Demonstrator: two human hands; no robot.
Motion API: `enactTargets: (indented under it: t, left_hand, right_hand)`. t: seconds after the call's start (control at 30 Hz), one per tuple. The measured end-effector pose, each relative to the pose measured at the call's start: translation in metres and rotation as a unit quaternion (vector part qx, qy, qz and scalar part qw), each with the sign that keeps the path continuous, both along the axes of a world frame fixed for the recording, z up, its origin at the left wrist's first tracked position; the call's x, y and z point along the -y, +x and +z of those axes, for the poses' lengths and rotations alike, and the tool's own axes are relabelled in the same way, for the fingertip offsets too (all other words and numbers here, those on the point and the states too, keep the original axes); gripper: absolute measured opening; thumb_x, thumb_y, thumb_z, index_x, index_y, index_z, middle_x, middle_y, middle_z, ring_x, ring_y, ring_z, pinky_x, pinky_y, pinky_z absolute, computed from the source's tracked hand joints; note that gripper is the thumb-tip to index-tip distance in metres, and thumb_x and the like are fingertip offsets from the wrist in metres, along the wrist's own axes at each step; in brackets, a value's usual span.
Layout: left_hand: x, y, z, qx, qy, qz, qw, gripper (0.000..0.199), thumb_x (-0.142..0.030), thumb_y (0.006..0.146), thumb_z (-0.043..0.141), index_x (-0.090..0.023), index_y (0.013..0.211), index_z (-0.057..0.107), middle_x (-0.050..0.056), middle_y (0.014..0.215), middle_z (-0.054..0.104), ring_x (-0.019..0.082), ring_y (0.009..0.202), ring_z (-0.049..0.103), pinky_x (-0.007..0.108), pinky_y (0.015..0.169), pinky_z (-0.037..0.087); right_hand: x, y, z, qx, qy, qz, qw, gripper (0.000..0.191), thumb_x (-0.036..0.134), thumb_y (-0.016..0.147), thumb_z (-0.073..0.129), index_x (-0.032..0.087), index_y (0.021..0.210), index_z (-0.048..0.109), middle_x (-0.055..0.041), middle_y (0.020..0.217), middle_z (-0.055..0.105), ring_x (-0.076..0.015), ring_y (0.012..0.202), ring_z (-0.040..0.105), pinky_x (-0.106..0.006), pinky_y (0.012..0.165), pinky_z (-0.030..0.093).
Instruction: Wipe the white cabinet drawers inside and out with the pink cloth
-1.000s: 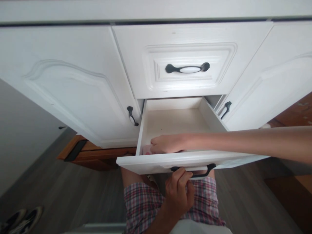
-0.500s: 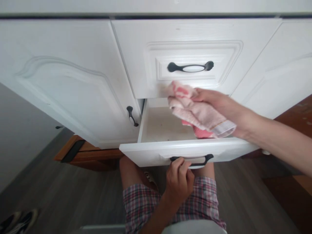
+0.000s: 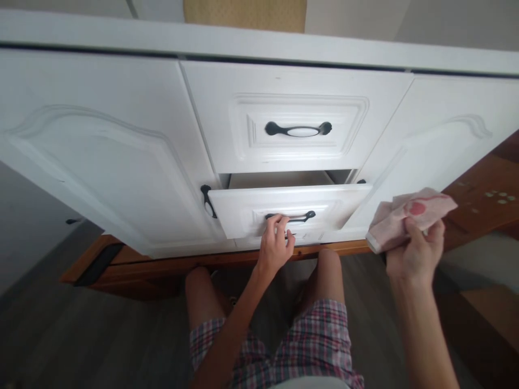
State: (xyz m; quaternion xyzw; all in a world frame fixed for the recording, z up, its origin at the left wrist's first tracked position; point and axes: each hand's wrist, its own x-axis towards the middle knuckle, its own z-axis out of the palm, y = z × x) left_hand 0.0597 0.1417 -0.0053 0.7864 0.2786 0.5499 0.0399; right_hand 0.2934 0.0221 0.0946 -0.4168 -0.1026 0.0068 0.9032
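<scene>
The middle drawer (image 3: 243, 208) of the white cabinet stands partly pulled out, with a narrow strip of its inside showing. My left hand (image 3: 278, 243) has its fingers hooked on the left part of that drawer's dark handle (image 3: 302, 218). Off to the right, in front of the right cabinet door, my right hand (image 3: 417, 251) grips a crumpled pink and white cloth (image 3: 391, 221) with a red patch on it. The cloth is clear of the drawer.
Above is a shut drawer (image 3: 227, 119) with its own handle (image 3: 298, 129). A left door (image 3: 101, 173) and a right door (image 3: 438, 140) flank the drawers. Orange-brown wood (image 3: 162, 267) runs under the cabinet, close to my knees (image 3: 328, 265). A tan board (image 3: 247, 13) shows beyond the top.
The drawer has slid inward with my left hand at its handle. My right hand has carried the cloth from above the drawer out to the right. The view has shifted too.
</scene>
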Motion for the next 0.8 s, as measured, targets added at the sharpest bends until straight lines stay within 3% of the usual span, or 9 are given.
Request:
enactTargets:
  t: [0.1, 0.17, 0.27, 0.43, 0.57, 0.7, 0.8]
  left_hand:
    - [-0.024, 0.004, 0.000, -0.014, -0.017, -0.031, 0.999, 0.048, -0.009, 0.098, 0.055, -0.016, 0.145, 0.050, 0.019, 0.137, 0.057, 0.026, 0.116, 0.070, 0.042, 0.101, 0.061]
    - [-0.039, 0.007, 0.002, -0.020, -0.032, -0.042, 0.998, 0.051, -0.008, 0.098, 0.054, -0.015, 0.148, 0.047, 0.020, 0.140, 0.054, 0.026, 0.119, 0.069, 0.043, 0.104, 0.060]
    - [-0.055, 0.010, 0.006, -0.029, -0.044, -0.048, 0.997, 0.053, -0.007, 0.097, 0.053, -0.016, 0.150, 0.047, 0.019, 0.142, 0.053, 0.025, 0.120, 0.069, 0.042, 0.106, 0.060]
    - [-0.050, 0.001, -0.003, -0.054, -0.033, -0.058, 0.996, 0.064, -0.009, 0.101, 0.051, -0.018, 0.162, 0.036, 0.022, 0.159, 0.044, 0.027, 0.126, 0.067, 0.044, 0.109, 0.059]
    - [-0.025, -0.024, -0.043, -0.069, -0.042, -0.017, 0.997, 0.054, -0.013, 0.105, 0.051, -0.021, 0.158, 0.042, 0.022, 0.162, 0.042, 0.027, 0.124, 0.069, 0.041, 0.098, 0.064]
    - [0.004, -0.068, -0.106, -0.098, -0.094, 0.014, 0.991, 0.046, -0.011, 0.106, 0.047, -0.020, 0.151, 0.048, 0.021, 0.156, 0.049, 0.025, 0.122, 0.071, 0.040, 0.095, 0.065]
    - [0.022, -0.112, -0.152, -0.115, -0.153, 0.042, 0.981, 0.046, -0.013, 0.107, 0.046, -0.022, 0.152, 0.048, 0.019, 0.155, 0.050, 0.021, 0.111, 0.075, 0.038, 0.092, 0.067]
  right_hand:
    - [-0.013, 0.000, -0.024, 0.057, 0.009, 0.025, 0.998, 0.031, 0.000, 0.082, 0.072, 0.026, 0.097, 0.080, -0.0051, 0.112, 0.078, -0.0098, 0.101, 0.075, -0.025, 0.103, 0.057]
    - [-0.025, 0.000, -0.033, 0.049, 0.027, 0.023, 0.998, 0.026, 0.009, 0.080, 0.079, 0.025, 0.100, 0.074, -0.0054, 0.112, 0.078, -0.0131, 0.103, 0.075, -0.028, 0.103, 0.058]
    - [-0.048, 0.002, -0.038, 0.021, 0.039, 0.027, 0.999, 0.040, 0.029, 0.076, 0.087, 0.023, 0.108, 0.064, -0.0036, 0.114, 0.075, -0.0176, 0.108, 0.075, -0.037, 0.106, 0.060]
    - [-0.097, -0.006, -0.042, 0.018, 0.013, 0.028, 0.999, 0.051, 0.049, 0.079, 0.082, 0.024, 0.112, 0.053, -0.0046, 0.122, 0.072, -0.0204, 0.117, 0.073, -0.044, 0.111, 0.058]
    - [-0.136, -0.030, -0.052, 0.088, -0.043, -0.048, 0.994, 0.055, 0.048, 0.081, 0.075, 0.024, 0.123, 0.047, -0.0097, 0.127, 0.068, -0.0237, 0.127, 0.068, -0.045, 0.115, 0.053]
    - [-0.155, -0.052, -0.060, 0.098, -0.131, -0.156, 0.974, 0.045, 0.044, 0.086, 0.065, 0.021, 0.123, 0.052, -0.0137, 0.131, 0.065, -0.0268, 0.125, 0.066, -0.047, 0.113, 0.053]
    - [-0.158, -0.062, -0.054, 0.087, -0.155, -0.192, 0.965, 0.041, 0.040, 0.088, 0.062, 0.020, 0.123, 0.056, -0.0130, 0.125, 0.065, -0.0270, 0.116, 0.067, -0.046, 0.108, 0.056]
